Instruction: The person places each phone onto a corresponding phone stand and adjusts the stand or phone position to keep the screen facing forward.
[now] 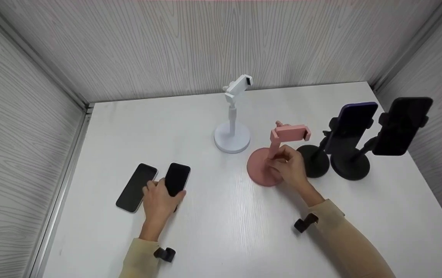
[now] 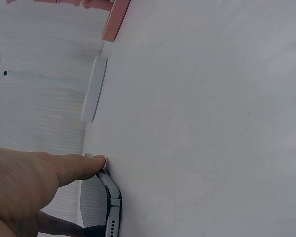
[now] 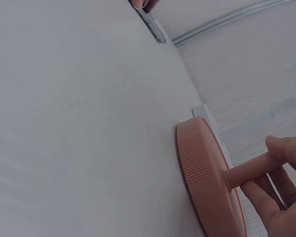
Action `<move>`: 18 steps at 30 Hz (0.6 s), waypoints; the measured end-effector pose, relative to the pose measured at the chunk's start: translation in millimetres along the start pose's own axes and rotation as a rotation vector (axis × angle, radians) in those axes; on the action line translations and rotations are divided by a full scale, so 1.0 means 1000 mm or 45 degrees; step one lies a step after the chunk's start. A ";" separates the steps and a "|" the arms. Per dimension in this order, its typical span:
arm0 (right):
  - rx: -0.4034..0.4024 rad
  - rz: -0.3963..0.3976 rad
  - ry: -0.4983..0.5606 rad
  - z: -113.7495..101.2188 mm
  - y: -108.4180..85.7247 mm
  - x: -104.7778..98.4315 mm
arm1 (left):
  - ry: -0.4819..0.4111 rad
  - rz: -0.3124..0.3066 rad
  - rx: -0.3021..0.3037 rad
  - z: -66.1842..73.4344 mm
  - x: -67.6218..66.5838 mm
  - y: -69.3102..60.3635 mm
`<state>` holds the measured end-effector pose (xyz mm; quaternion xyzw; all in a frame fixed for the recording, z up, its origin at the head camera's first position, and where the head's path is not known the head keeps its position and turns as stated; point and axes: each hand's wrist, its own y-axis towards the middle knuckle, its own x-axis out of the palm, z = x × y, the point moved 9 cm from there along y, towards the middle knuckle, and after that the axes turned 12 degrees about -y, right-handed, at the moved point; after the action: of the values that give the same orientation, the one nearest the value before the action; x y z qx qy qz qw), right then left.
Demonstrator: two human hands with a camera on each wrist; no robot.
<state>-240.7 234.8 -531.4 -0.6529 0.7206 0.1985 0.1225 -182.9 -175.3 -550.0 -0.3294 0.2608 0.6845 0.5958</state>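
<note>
My left hand (image 1: 157,202) pinches a dark smartphone (image 1: 177,178) by its sides, thumb on the right edge and fingers on the left. The left wrist view shows the thumb at the edge of the phone (image 2: 113,210). A second smartphone (image 1: 134,191) lies flat just left of that hand. With its thumb and fingers my right hand (image 1: 292,170) holds the stem of a pink phone stand (image 1: 258,168). The stand's round base (image 3: 200,173) rests on the table, and its upper clamp (image 1: 291,133) holds nothing.
A white phone stand (image 1: 231,141) with a bare clamp stands behind the pink one. To the right, two black stands hold phones: a dark-blue one (image 1: 352,125) and a black one (image 1: 402,125). The white table (image 1: 221,231) is bordered by wood-grain panels (image 1: 190,46).
</note>
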 end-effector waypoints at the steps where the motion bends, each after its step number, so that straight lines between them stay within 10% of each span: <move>1: 0.002 0.000 0.003 0.000 0.000 0.000 | -0.006 -0.004 -0.001 0.000 0.000 0.000; 18: -0.030 0.004 -0.017 0.001 -0.001 -0.001 | -0.002 -0.006 -0.005 0.000 0.000 0.000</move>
<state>-239.5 236.1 -532.4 -0.6520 0.7183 0.2115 0.1194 -183.1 -175.5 -550.2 -0.3308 0.2581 0.6838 0.5970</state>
